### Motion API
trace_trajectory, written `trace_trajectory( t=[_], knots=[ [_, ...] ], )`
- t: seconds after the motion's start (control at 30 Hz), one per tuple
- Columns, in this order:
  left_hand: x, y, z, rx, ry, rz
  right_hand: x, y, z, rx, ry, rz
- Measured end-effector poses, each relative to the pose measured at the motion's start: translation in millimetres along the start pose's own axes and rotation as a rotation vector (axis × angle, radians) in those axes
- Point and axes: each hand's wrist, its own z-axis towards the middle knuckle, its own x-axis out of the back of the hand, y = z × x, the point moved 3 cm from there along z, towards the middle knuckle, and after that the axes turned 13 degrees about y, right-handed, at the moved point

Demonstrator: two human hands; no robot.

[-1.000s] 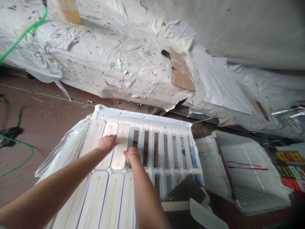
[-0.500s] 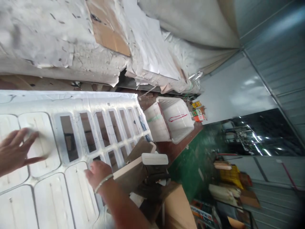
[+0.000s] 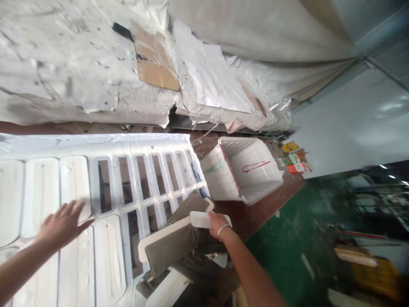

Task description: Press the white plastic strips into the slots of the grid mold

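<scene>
My left hand [image 3: 65, 219], fingers spread, is over the lower end of a white rounded panel [image 3: 75, 179] in the white slotted frame [image 3: 116, 209]. Similar panels fill the slots at the left, while slots farther right show openings. My right hand [image 3: 219, 224] has its fingers closed on the right part of a small white panel [image 3: 200, 219], which lies at the top of a pile of grey-and-white pieces [image 3: 171, 247] beside the frame.
Beyond the frame stands a white bin [image 3: 262, 170] with a red mark inside. A long surface covered in ragged white cloth [image 3: 96, 76] runs along the back. Small coloured boxes [image 3: 295, 160] sit behind the bin. Green floor [image 3: 275, 238] shows at the right.
My right hand has moved right, from the frame to the small white panel on the pile. My left hand has shifted right and down. The view has shifted too.
</scene>
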Motion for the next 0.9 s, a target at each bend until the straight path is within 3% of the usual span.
trace_trajectory(
  t=[0.07, 0.2, 0.27, 0.33, 0.4, 0.43, 0.5, 0.57, 0.63, 0.7, 0.77, 0.8, 0.83, 0.9],
  knots=[
    [16.0, 57.9, -27.5, 0.018, -0.162, 0.036, 4.2, -5.8, -3.4, -0.009, 0.040, 0.039],
    [26.7, 160.7, -65.3, -0.019, -0.416, -0.213, 0.3, -3.9, -5.6, -0.199, 0.033, 0.170],
    [23.1, 185.7, -74.5, -0.023, -0.452, -0.295, -12.8, -2.6, -4.9, -0.420, -0.006, 0.436],
    [15.7, 191.6, -80.2, -0.029, -0.465, -0.319, -31.6, -5.0, -4.6, -0.793, 0.021, 0.899],
    [6.4, 183.5, -82.5, -0.040, -0.462, -0.310, -48.8, -12.7, -2.1, -1.112, 0.133, 1.267],
    [1.8, 176.0, -82.3, -0.046, -0.455, -0.305, -53.7, -16.7, 0.5, -1.188, 0.205, 1.332],
    [-5.4, 157.2, -79.1, -0.049, -0.427, -0.314, -54.1, -22.9, 4.5, -1.234, 0.326, 1.340],
    [-7.2, 135.7, -70.9, -0.045, -0.358, -0.340, -39.3, -27.2, 3.3, -1.172, 0.420, 1.223],
    [-1.7, 112.1, -55.8, -0.040, -0.232, -0.335, -10.0, -36.7, -3.8, -0.986, 0.473, 0.954],
    [9.9, 86.6, -33.1, -0.034, -0.075, -0.249, 27.2, -61.9, -13.3, -0.699, 0.537, 0.668],
    [23.9, 60.0, -3.6, -0.015, 0.038, -0.098, 64.0, -106.6, -21.1, -0.351, 0.714, 0.632],
    [30.6, 46.7, 13.3, -0.003, 0.062, -0.015, 77.2, -134.5, -21.7, -0.197, 0.720, 0.694],
    [36.8, 33.6, 31.1, 0.010, 0.065, 0.066, 86.1, -164.7, -19.2, -0.070, 0.658, 0.787],
    [48.2, 9.5, 67.3, 0.032, 0.037, 0.197, 93.0, -226.9, -6.0, 0.111, 0.404, 1.010]
  ],
)
